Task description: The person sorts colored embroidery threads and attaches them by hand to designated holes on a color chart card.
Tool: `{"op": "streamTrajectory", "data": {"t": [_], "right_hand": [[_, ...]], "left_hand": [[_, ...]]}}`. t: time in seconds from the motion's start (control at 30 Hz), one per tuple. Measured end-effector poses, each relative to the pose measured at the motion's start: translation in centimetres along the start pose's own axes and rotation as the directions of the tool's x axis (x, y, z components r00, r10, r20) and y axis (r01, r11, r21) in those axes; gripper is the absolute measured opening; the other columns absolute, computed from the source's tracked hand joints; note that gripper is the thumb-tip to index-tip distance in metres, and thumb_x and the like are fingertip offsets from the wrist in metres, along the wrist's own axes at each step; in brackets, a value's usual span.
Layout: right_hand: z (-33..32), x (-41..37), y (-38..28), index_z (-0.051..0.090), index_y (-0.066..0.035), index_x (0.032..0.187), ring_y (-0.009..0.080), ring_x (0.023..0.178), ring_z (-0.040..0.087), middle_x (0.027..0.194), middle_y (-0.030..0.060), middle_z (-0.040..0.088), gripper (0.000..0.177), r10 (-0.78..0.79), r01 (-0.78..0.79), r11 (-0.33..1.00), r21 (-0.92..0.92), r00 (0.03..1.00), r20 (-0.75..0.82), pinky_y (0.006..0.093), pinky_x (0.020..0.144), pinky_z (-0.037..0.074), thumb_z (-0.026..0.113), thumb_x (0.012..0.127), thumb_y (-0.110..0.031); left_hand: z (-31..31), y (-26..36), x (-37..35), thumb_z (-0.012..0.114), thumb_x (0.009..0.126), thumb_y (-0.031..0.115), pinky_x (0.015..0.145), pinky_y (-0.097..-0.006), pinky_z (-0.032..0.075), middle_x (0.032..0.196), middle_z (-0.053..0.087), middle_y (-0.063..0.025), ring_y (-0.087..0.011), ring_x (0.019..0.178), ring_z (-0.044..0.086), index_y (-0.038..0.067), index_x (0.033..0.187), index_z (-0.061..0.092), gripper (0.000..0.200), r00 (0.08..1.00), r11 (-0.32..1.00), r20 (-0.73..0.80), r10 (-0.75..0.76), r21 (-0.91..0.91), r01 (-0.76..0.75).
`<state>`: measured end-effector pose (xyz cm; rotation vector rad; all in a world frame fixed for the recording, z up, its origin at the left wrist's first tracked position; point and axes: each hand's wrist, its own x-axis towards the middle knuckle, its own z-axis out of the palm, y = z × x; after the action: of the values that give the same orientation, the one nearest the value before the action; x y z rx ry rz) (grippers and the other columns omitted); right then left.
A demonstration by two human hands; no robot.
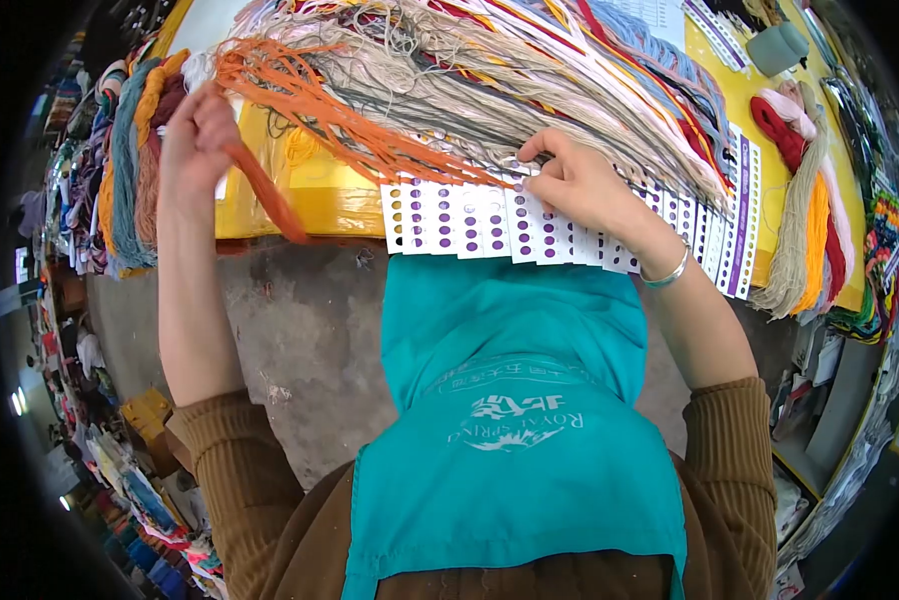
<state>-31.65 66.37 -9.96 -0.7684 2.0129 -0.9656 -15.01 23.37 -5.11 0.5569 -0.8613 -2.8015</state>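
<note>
My left hand (205, 138) is closed around a bundle of orange thread (265, 195), whose loose length hangs below the fist over the table edge. More orange strands (340, 120) run from beside that hand across to the right. They lead to perforated white thread cards (460, 220), lined up along the table's front edge with purple-marked holes. At the cards' upper edge, my right hand (580, 190) has its fingers curled in, and the orange strands reach its thumb and fingertips. The exact pinch point is partly hidden. Beige, grey, white and red threads (530, 80) fan out beyond both hands.
The yellow table (345, 190) carries hanks of coloured thread (130, 150) at its left end. At the right hang beige, yellow and red hanks (805, 220). A grey-green cup-like object (778, 47) stands at the far right. Crowded shelves line both sides.
</note>
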Motion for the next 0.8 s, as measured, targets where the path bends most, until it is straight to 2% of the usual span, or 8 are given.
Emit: {"op": "streamTrajectory", "data": {"t": [0.1, 0.2, 0.27, 0.3, 0.4, 0.53, 0.67, 0.8], "right_hand": [[0.2, -0.1, 0.2, 0.055, -0.004, 0.111, 0.0180, 0.063, 0.061, 0.066, 0.0077, 0.064, 0.036, -0.024, 0.025, 0.999, 0.021, 1.000, -0.015, 0.0330, 0.064, 0.046, 0.060, 0.079, -0.020], [0.2, -0.2, 0.5, 0.055, -0.004, 0.111, 0.0174, 0.062, 0.061, 0.065, 0.0072, 0.064, 0.037, -0.029, 0.030, 0.999, 0.031, 0.999, -0.029, 0.0329, 0.062, 0.045, 0.060, 0.079, -0.020], [0.4, -0.2, 0.4, 0.055, -0.004, 0.111, 0.0165, 0.062, 0.060, 0.065, 0.0070, 0.064, 0.036, -0.031, 0.032, 0.999, 0.028, 0.999, -0.037, 0.0323, 0.062, 0.045, 0.061, 0.079, -0.019], [0.4, -0.3, 0.2, 0.055, -0.004, 0.111, 0.0158, 0.062, 0.059, 0.065, 0.0068, 0.063, 0.035, -0.032, 0.033, 0.999, 0.018, 0.998, -0.045, 0.0318, 0.061, 0.045, 0.061, 0.079, -0.019], [1.5, -0.5, 0.0, 0.058, -0.003, 0.107, 0.0117, 0.063, 0.057, 0.069, 0.0053, 0.062, 0.028, -0.117, 0.127, 0.989, 0.078, 0.985, -0.130, 0.0286, 0.060, 0.044, 0.063, 0.082, -0.015], [5.1, -1.0, -2.8, 0.063, -0.001, 0.099, 0.0048, 0.066, 0.053, 0.078, 0.0013, 0.062, 0.015, -0.267, 0.364, 0.839, 0.404, 0.923, -0.277, 0.0225, 0.059, 0.044, 0.064, 0.085, -0.009], [7.8, -1.7, -6.4, 0.064, 0.001, 0.096, 0.0036, 0.068, 0.054, 0.082, -0.0002, 0.063, 0.012, -0.194, 0.246, 0.600, 0.761, 0.968, -0.160, 0.0201, 0.060, 0.045, 0.066, 0.086, -0.007], [8.8, -2.2, -6.4, 0.064, 0.000, 0.094, 0.0040, 0.055, 0.047, 0.082, 0.0046, 0.066, 0.011, -0.087, 0.165, 0.509, 0.845, 0.986, -0.140, 0.0191, 0.050, 0.037, 0.066, 0.086, -0.007]], "left_hand": [[1.2, 2.3, 1.1, 0.051, 0.097, 0.016, 0.039, -0.0197, 0.029, 0.078, 0.062, -0.0027, -0.0053, 0.047, 0.035, 0.004, 0.098, 0.055, 0.013, 0.862, 0.901, -0.264, 0.434, 0.120, -0.417], [1.1, 0.0, 1.1, 0.052, 0.097, 0.016, 0.045, -0.0175, 0.035, 0.098, 0.067, -0.0091, -0.0059, 0.056, 0.044, 0.001, 0.111, 0.055, 0.022, 0.860, 0.845, -0.253, 0.443, 0.439, -0.306], [3.1, -4.1, -0.2, 0.052, 0.096, 0.018, 0.078, -0.0252, 0.050, 0.116, 0.064, -0.0123, -0.0155, 0.093, 0.061, -0.001, 0.124, 0.055, 0.034, 0.948, 0.889, -0.113, 0.298, 0.394, -0.233], [5.1, -7.1, -1.4, 0.053, 0.096, 0.020, 0.092, -0.0331, 0.047, 0.123, 0.062, -0.0125, -0.0211, 0.107, 0.060, -0.001, 0.125, 0.056, 0.036, 0.961, 0.926, -0.108, 0.256, 0.313, -0.211], [7.9, -13.1, -4.1, 0.044, 0.100, 0.026, 0.106, -0.0404, 0.039, 0.140, 0.048, -0.0154, -0.0255, 0.130, 0.045, -0.002, 0.137, 0.043, 0.047, 0.999, 0.990, 0.045, 0.023, 0.136, -0.029], [11.5, -18.1, -6.2, 0.037, 0.102, 0.035, 0.111, -0.0439, 0.032, 0.148, 0.039, -0.0141, -0.0241, 0.136, 0.037, -0.001, 0.143, 0.034, 0.056, 0.996, 0.996, 0.067, -0.063, 0.072, 0.058], [11.7, -20.6, -6.6, 0.035, 0.102, 0.036, 0.109, -0.0423, 0.032, 0.148, 0.038, -0.0142, -0.0233, 0.134, 0.039, -0.003, 0.143, 0.033, 0.058, 0.979, 0.989, 0.161, -0.125, 0.095, 0.110], [11.5, -21.3, -7.0, 0.035, 0.101, 0.036, 0.105, -0.0405, 0.037, 0.142, 0.042, -0.0157, -0.0230, 0.128, 0.044, -0.005, 0.142, 0.034, 0.058, 0.971, 0.987, 0.197, -0.133, 0.117, 0.111]]}}
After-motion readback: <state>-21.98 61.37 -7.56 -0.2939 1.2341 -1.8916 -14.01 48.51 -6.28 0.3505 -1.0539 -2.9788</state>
